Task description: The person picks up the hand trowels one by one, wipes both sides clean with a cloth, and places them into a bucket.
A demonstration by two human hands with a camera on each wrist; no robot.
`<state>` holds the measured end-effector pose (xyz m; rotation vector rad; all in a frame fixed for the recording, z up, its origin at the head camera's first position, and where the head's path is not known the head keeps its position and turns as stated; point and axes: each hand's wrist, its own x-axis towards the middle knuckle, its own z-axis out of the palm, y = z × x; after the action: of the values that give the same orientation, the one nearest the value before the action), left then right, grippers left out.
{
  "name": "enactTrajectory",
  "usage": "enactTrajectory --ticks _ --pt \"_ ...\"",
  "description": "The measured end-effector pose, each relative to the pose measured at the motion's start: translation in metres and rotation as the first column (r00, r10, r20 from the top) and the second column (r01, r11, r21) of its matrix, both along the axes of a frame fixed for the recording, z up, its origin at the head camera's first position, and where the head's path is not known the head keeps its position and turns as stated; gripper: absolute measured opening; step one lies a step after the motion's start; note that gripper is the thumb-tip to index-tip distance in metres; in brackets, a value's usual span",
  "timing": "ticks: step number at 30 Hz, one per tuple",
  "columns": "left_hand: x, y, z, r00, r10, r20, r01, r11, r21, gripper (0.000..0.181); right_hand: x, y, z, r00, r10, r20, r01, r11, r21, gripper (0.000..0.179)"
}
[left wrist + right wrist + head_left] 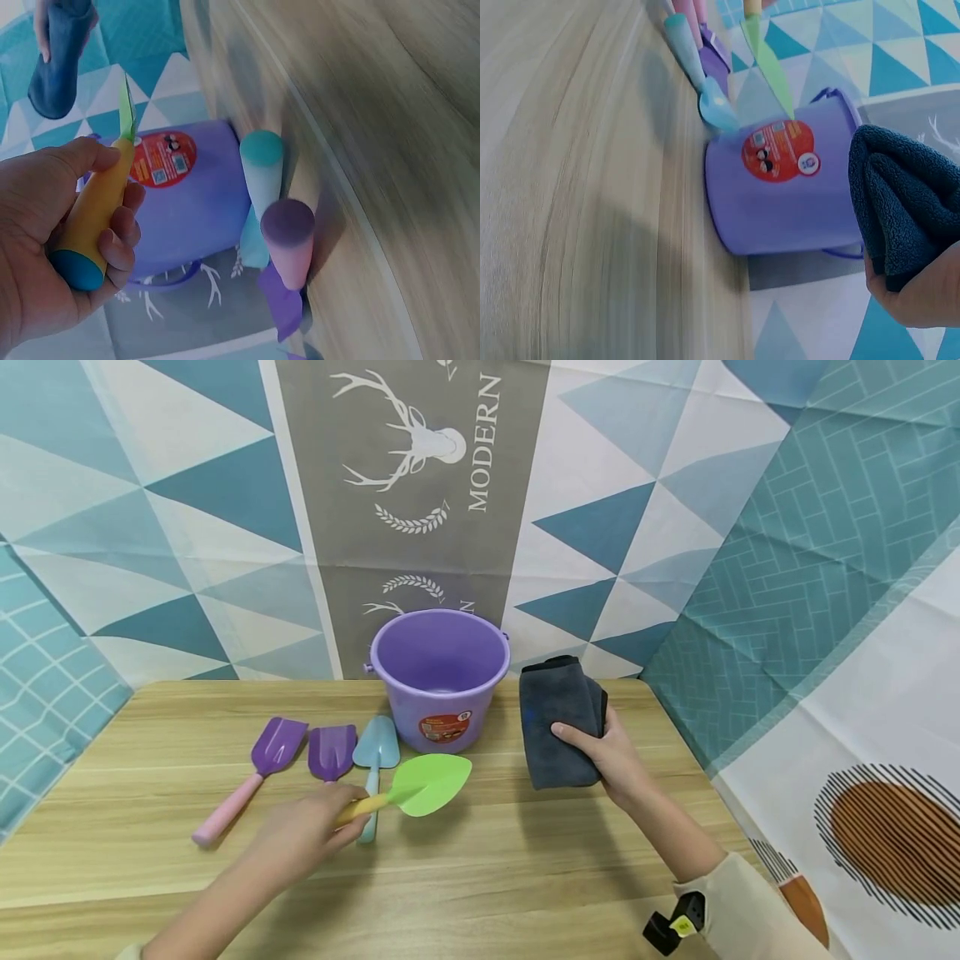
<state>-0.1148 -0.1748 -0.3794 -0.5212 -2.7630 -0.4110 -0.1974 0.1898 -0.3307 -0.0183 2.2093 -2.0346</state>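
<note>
My left hand (311, 827) grips the yellow handle (97, 206) of a toy shovel with a green leaf-shaped blade (431, 783). It is held over the table, in front of a purple bucket (442, 685). In my right hand (618, 760) is a folded dark grey cloth (558, 727), pinched with the thumb across its front and raised to the right of the bucket. The right wrist view shows the thick folds of the cloth (904, 202). Below and beside the left hand lies a light blue shovel (377, 747), partly covered by the green one.
Two purple-bladed shovels lie on the left of the wooden table (480, 885): one shows its pink handle (228, 810), while the left hand hides most of the handle of the other (332, 750). A patterned cloth backdrop (600, 485) hangs behind the bucket.
</note>
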Motion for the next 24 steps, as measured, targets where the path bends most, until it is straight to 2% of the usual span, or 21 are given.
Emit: enactTrajectory --ticks 7,13,24 --pt "-0.002 0.012 -0.004 1.000 -0.020 0.000 0.020 1.000 -0.003 0.022 0.003 -0.008 0.001 1.000 -0.007 -0.019 0.006 0.999 -0.043 0.063" --pt "-0.003 0.020 -0.005 0.999 -0.037 -0.032 0.037 0.999 -0.010 0.021 0.006 -0.014 0.001 1.000 -0.018 -0.023 0.016 0.996 -0.091 0.063" --pt "-0.005 0.034 0.000 0.999 -0.044 -0.008 0.044 0.999 -0.011 0.021 0.012 -0.028 -0.002 0.998 -0.069 -0.013 0.066 0.988 -0.142 0.059"
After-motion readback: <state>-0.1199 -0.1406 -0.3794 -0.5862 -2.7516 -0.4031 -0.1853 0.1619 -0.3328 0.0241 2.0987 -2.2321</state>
